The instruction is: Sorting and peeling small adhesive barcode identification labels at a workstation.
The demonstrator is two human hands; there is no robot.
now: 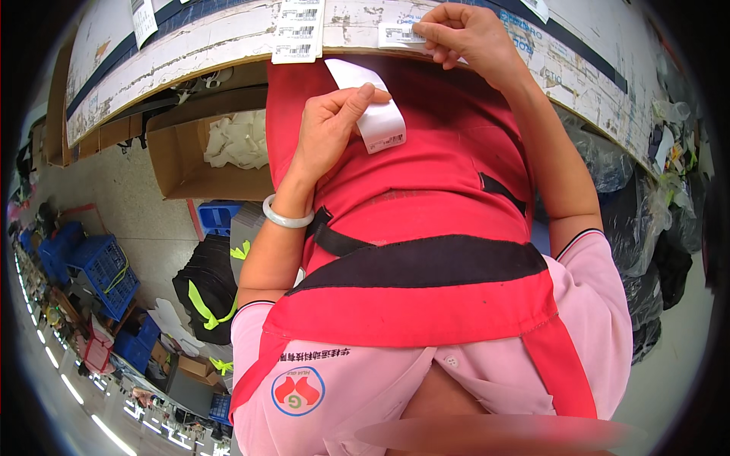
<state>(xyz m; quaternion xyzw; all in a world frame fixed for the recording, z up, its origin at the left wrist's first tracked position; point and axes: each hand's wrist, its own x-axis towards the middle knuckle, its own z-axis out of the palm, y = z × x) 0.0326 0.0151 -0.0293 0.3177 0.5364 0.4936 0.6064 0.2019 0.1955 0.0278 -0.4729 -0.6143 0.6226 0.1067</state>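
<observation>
My left hand [325, 128], with a pale bangle on its wrist, pinches a curling white strip of label paper [382, 120] in front of the red apron [411, 171]. Small barcode print shows at the strip's lower end. Over the near edge of the worn white table [205, 57], my right hand [477, 44] has thumb and forefinger closed on the right end of a small white barcode label [394, 36]. The label lies at the table edge; whether it is stuck down I cannot tell. Left of it, a strip of barcode labels [297, 30] lies on the table.
Below the table at left stands an open cardboard box [175, 159] with cream-coloured pieces [237, 140] inside. Blue crates [106, 273] and a black bundle with a lime tie [205, 281] are on the left floor. Clear plastic bags [635, 220] crowd the right side.
</observation>
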